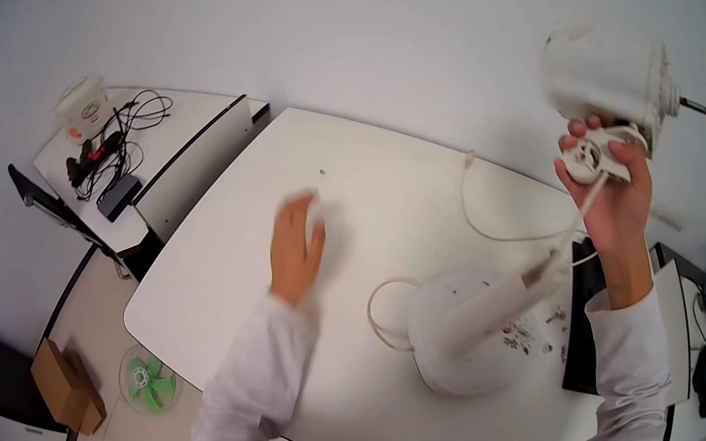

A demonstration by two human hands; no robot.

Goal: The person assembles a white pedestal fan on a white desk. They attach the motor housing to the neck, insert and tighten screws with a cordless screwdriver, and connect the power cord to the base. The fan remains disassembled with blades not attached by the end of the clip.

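A white electric fan without its blades stands tilted on the right of the table. Its round base (449, 336) rests on the tabletop, and its post (500, 303) leans up to the right. My right hand (613, 184) is closed round the joint below the white motor housing (596, 74), where a round fitting shows in the palm. A bare metal shaft (698, 109) sticks out of the housing. Over the middle of the table, my left hand (292, 250) is blurred by motion, its thumb apart from the fingers. A small dark piece (323, 171) lies just beyond it.
The fan's cord (463, 201) loops across the white table (230, 270). Small metal parts (554, 317) lie beside the base. A green fan blade (150, 382) and a cardboard box (67, 384) are on the floor. A side desk holds black cables (127, 118) and a white tub (83, 107).
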